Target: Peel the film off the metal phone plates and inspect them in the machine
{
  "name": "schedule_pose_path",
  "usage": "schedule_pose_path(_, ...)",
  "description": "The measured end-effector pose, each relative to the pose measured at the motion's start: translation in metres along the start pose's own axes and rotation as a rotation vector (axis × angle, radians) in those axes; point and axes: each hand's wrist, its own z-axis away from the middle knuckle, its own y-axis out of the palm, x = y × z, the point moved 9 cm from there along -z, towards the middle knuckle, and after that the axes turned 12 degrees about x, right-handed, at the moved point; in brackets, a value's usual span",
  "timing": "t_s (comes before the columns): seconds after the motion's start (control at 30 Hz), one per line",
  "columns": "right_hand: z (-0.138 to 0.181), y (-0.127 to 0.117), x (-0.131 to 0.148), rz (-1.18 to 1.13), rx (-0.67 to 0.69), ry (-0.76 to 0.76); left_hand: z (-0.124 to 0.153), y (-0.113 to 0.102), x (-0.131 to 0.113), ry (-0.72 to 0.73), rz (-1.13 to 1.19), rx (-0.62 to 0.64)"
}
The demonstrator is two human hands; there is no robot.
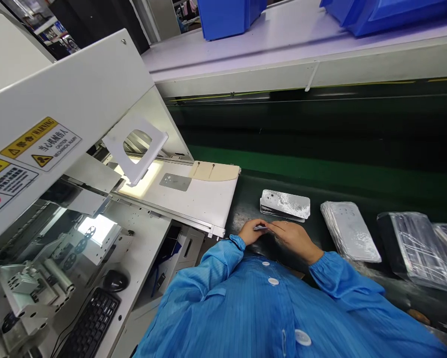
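Observation:
Both my hands meet close to my chest over the dark conveyor surface [253, 199]. My left hand [250, 231] and my right hand [292, 237] pinch a thin grey flat part [260, 227] between their fingertips, seen edge-on. Just beyond them lies a small stack of shiny phone-back plates [285, 204]. My blue sleeves cover both forearms.
Further stacks of plates [348, 231] and bagged plates [413, 248] lie to the right. On the left stands a white machine [59, 99] with warning labels, a white tray [193, 199] holding a grey plate [175, 181], a keyboard [91, 325] and a mouse [115, 281]. Blue bins [227, 17] stand on the far shelf.

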Motion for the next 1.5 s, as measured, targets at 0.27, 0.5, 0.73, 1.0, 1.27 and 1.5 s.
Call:
schedule_pose_path(0.27,-0.003,-0.002,0.008,-0.019,0.023,-0.018,0.004,0.002,0.003,-0.031,-0.005,0.003)
schedule_pose_path(0.5,0.001,-0.011,0.005,0.092,0.015,0.024,0.012,0.001,-0.016,0.046,-0.024,-0.021)
schedule_pose_path(0.73,0.007,-0.033,0.001,0.112,-0.169,0.096,0.014,-0.005,-0.014,0.067,-0.026,-0.043)
schedule_pose_path(1.0,0.003,-0.047,0.005,0.048,-0.204,0.094,0.008,-0.001,-0.013,0.094,0.005,-0.021)
schedule_pose_path(1.27,-0.001,-0.059,0.012,0.07,-0.22,0.069,0.007,0.002,-0.015,0.099,0.037,0.014)
schedule_pose_path(1.5,-0.002,-0.072,0.009,0.016,-0.271,0.112,0.002,0.005,0.001,0.037,0.056,-0.009)
